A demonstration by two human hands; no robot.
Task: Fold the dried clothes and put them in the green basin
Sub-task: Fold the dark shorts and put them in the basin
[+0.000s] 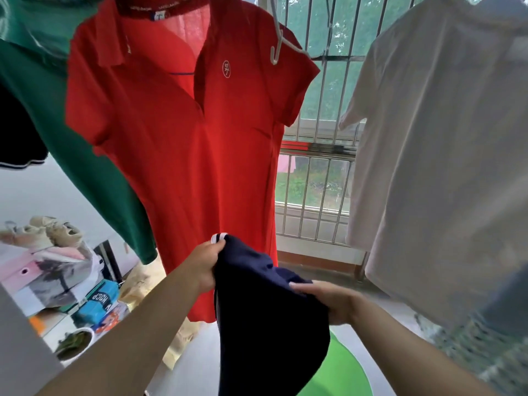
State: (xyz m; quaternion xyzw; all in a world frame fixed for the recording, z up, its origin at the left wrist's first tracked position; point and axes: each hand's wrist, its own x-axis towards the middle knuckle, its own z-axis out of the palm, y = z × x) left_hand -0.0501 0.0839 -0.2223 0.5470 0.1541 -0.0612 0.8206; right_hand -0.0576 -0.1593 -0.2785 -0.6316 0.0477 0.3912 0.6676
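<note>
Navy garment (265,310) hangs between two bare hands with laundry close around it. Just beyond both grips hangs a red polo shirt (185,138) on a white hanger (278,44), its hem dropping behind the navy cloth. Up and to the left of the left grip (204,264) slants a green shirt (71,138). Above and to the right of the right grip (328,301) a white shirt (443,138) fills that side. Between the red and white shirts, further off, stand window bars (320,181). Below the grips the pale floor lies open, and the green basin (343,372) sits under the right grip, partly hidden by the hanging cloth. Left of the left forearm is a cluttered shelf (57,281) with boxes and shoes.

The left grip is curled round the garment's top edge, beside a white-striped trim. The right grip pinches the cloth lower down, its fingers laid over the top of the fabric and the thumb out of sight beneath.

The garment is bunched and unfolded. It sags from the left grip across to the right grip, and its loose end hangs below them, over the basin's near side.
</note>
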